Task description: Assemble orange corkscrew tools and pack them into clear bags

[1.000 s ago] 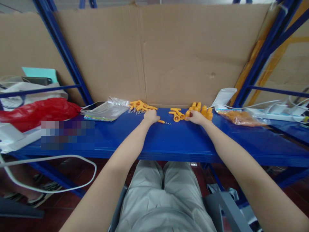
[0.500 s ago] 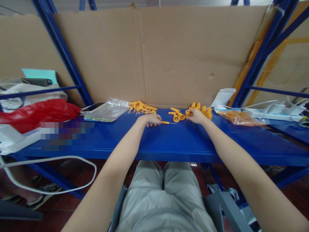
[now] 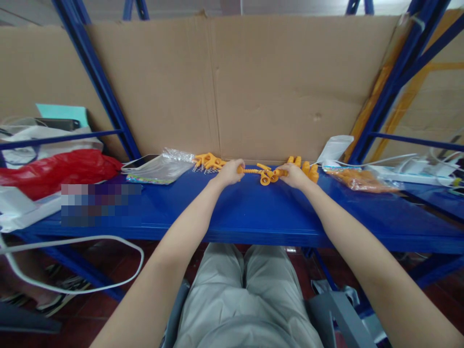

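Observation:
My left hand (image 3: 229, 172) is closed on one end of a thin orange ridged rod (image 3: 251, 170) lifted just above the blue shelf (image 3: 253, 212). My right hand (image 3: 295, 175) is closed on a small orange plastic piece (image 3: 280, 172) at the rod's other end. Loose orange funnel-shaped parts (image 3: 266, 178) lie between the hands. A pile of orange pronged parts with small springs (image 3: 208, 161) sits behind the left hand. Several orange caps (image 3: 308, 167) stand behind the right hand.
A clear plastic bag over a phone (image 3: 159, 165) lies at the left, beside a red bag (image 3: 58, 170) and white bags. A bag of orange parts (image 3: 360, 178), a white pouch (image 3: 335, 146) and a power strip with cables (image 3: 409, 170) are on the right. Cardboard (image 3: 253, 82) backs the shelf.
My left hand picked the orange rod up off the shelf and carried it right and back. Both hands came together, so the rod now meets the piece in my right hand.

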A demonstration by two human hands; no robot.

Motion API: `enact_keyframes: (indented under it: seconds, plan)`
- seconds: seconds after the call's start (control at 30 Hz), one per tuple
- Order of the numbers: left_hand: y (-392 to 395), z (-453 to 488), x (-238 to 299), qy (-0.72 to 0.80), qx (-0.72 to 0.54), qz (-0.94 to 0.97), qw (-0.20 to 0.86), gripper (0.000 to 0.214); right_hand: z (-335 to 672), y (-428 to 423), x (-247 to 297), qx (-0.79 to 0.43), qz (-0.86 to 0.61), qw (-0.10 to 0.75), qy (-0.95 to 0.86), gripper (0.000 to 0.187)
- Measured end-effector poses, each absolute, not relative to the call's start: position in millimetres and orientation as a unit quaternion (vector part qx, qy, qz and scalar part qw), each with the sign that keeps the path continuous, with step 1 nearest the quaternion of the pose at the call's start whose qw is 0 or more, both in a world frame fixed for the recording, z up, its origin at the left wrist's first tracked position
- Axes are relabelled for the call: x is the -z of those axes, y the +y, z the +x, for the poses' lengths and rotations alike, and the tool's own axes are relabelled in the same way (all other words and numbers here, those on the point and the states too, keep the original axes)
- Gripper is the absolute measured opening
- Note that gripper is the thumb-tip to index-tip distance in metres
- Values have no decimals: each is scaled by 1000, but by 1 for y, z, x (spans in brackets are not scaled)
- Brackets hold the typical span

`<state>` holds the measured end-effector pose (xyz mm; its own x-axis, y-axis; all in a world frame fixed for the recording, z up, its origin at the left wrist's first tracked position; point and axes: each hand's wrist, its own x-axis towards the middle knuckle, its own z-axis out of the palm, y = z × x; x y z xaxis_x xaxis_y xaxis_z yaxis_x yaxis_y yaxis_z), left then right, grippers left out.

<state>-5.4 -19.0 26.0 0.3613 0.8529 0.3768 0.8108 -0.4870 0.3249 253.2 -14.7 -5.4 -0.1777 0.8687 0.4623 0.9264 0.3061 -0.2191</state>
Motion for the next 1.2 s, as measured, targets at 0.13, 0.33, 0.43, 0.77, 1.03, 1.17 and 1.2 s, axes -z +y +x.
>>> enact_keyframes:
  seconds: [0.13,0.33,0.43,0.77,1.03,1.17,1.2]
  plan:
    - [-19,1,-22,476,-252,842,12,22,246,-19,2,53,-546,269,-792,40]
    - [-21,3,-21,483,-258,836,23,22,243,-24,0,58,-522,270,-807,45]
    - [-22,3,-22,496,-267,826,28,21,242,-25,1,63,-525,268,-805,45]
    - [-20,6,-19,449,-249,857,-41,17,225,-31,4,82,-454,245,-853,46]
    - [-16,4,-14,512,-261,816,65,23,228,-24,3,18,-445,349,-825,56]
    - [-13,4,-12,529,-266,796,122,32,232,-22,0,-64,-474,391,-786,57]
    - [-12,4,-12,528,-267,796,126,34,233,-22,0,-88,-484,394,-777,55]
